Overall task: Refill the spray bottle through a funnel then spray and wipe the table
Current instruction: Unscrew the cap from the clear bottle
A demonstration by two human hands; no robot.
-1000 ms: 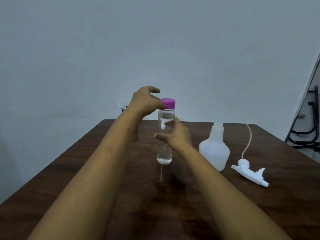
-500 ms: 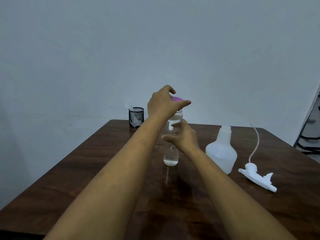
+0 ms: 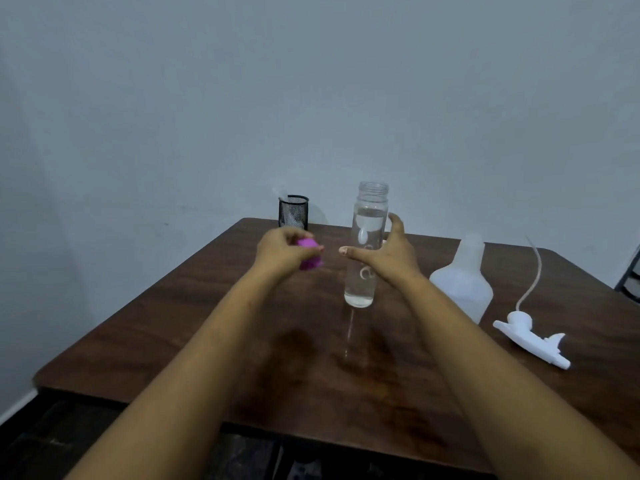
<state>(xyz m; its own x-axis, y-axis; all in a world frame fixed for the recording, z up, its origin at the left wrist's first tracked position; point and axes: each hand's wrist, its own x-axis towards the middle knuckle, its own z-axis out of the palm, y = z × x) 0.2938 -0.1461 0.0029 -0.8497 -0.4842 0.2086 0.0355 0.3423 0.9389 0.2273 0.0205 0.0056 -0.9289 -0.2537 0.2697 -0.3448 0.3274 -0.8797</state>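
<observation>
Spray bottle [image 3: 462, 289] stands uncapped on the table [image 3: 173, 341], just right of an open clear bottle [image 3: 367, 244] nearly full of clear liquid. Fingers of the left hand [image 3: 282, 252] grip its purple cap [image 3: 309, 258]; those of the right hand [image 3: 388, 254] are spread straight about the clear bottle.

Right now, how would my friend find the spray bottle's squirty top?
Look at the brown table, on its right side. Beside the cloudy spray bottle lies the squirty top. It alone lies flat, solid white, with a thin tube curving up.
</observation>
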